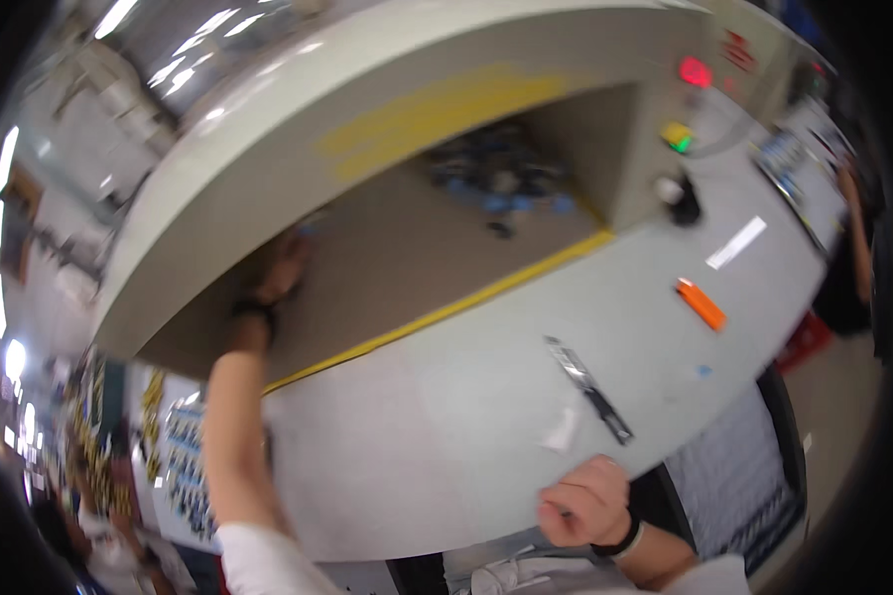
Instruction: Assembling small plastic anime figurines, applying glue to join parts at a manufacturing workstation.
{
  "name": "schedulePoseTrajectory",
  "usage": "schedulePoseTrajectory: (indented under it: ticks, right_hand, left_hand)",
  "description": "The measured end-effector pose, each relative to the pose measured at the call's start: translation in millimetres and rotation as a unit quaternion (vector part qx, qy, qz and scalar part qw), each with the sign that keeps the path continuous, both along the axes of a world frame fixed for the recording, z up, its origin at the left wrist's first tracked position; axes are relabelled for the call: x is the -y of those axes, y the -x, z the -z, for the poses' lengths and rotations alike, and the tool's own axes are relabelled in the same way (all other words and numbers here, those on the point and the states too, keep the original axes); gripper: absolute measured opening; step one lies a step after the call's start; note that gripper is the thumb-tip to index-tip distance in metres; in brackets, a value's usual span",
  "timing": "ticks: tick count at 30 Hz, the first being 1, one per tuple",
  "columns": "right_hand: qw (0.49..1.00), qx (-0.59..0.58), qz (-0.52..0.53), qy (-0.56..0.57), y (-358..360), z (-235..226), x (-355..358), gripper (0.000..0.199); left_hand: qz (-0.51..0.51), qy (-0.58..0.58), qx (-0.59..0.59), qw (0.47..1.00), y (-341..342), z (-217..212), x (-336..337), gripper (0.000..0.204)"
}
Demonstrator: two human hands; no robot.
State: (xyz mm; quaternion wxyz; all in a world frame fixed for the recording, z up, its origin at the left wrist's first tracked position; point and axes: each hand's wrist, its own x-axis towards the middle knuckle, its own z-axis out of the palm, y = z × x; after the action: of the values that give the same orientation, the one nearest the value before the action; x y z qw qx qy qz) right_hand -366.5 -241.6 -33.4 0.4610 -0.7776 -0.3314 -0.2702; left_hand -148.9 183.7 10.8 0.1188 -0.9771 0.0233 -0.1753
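My left hand [286,266] reaches into the left part of a wide, low opening in a pale box-like housing [630,149]. It is smeared by motion, so its fingers and anything in them cannot be made out. Deeper inside, toward the right, lies a pile of small dark, blue and grey parts [501,169]. My right hand [587,501] is curled closed above the table's near edge. What it holds, if anything, is hidden. Just beyond it lie a black-handled tool with a flat metallic end [590,392] and a small white scrap [563,428].
A yellow strip [446,309] borders the opening on the pale table [367,466]. To the right are an orange tool [701,304], a white label [737,243], a black bottle [681,198] and a red light [695,71]. Other people stand at far left and right.
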Motion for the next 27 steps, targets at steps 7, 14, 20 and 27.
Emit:
schedulePoseTrajectory:
  ticks: [7,14,20,27]
  right_hand:
    - [0.975,0.101,-0.104,-0.170,-5.4,15.0,-7.8,0.011]
    - [0.981,0.087,0.108,-0.133,32.6,57.0,117.1,0.013]
    - [0.830,-0.258,0.493,0.044,155.1,182.3,318.5,0.016]
    - [0.591,-0.558,0.460,0.359,315.2,221.1,413.1,0.057]
  left_hand:
    - [0.125,0.099,-0.133,0.978,138.7,-42.7,117.0,0.038]
    - [0.327,0.425,-0.236,0.810,268.8,-86.6,277.0,0.053]
    - [0.405,0.490,-0.122,0.762,313.5,-76.4,318.2,0.056]
    - [0.502,0.570,-0.007,0.651,326.0,-62.7,374.4,0.060]
